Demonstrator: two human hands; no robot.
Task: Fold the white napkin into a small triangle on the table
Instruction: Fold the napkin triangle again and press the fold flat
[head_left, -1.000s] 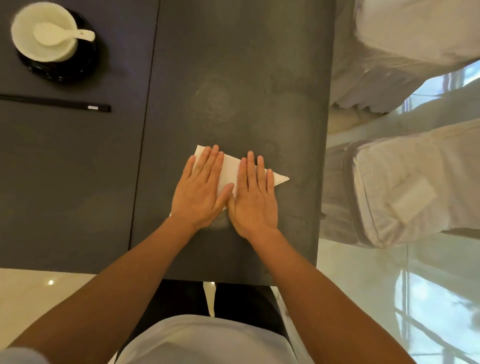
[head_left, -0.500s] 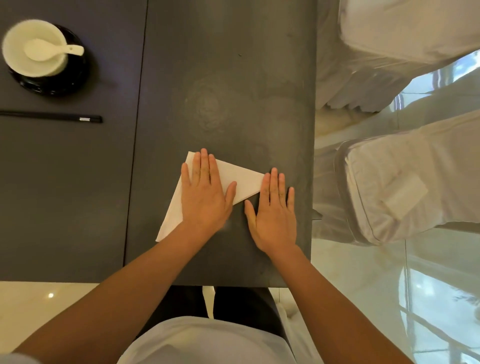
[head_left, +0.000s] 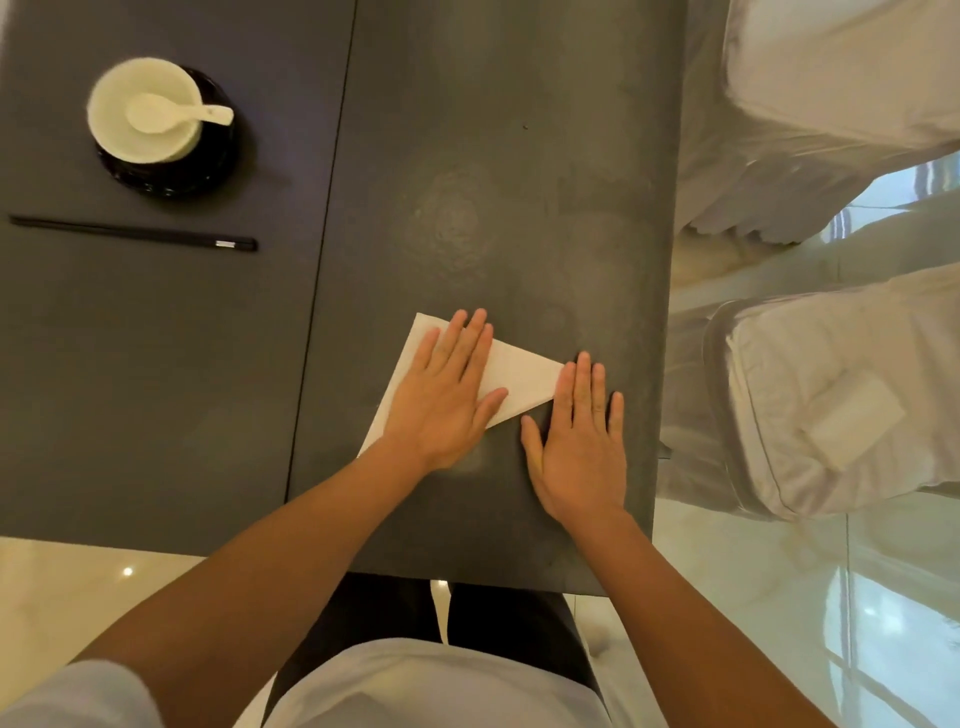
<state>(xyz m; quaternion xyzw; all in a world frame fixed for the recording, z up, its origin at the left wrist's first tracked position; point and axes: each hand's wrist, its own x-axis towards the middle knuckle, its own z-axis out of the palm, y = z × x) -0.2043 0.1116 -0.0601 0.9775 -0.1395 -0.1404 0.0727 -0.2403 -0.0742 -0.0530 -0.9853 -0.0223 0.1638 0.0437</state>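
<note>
Fingers (head_left: 470, 340) of left hand (head_left: 441, 400) straight, together, pressing flat on white napkin (head_left: 519, 382). Napkin on table (head_left: 493, 182), toward its near right corner: flat, smooth triangle, long edge running near-left to far-right, sharp tip pointing right. Right hand (head_left: 582, 447) flat on table, fingers straight, index meeting tip.

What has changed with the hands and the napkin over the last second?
The right hand slid rightward off the folded white napkin onto the dark grey table, flat by the napkin's right tip. The left hand stayed flat on the napkin. Nothing was gripped or released. The white bowl and black chopsticks stayed put.
</note>
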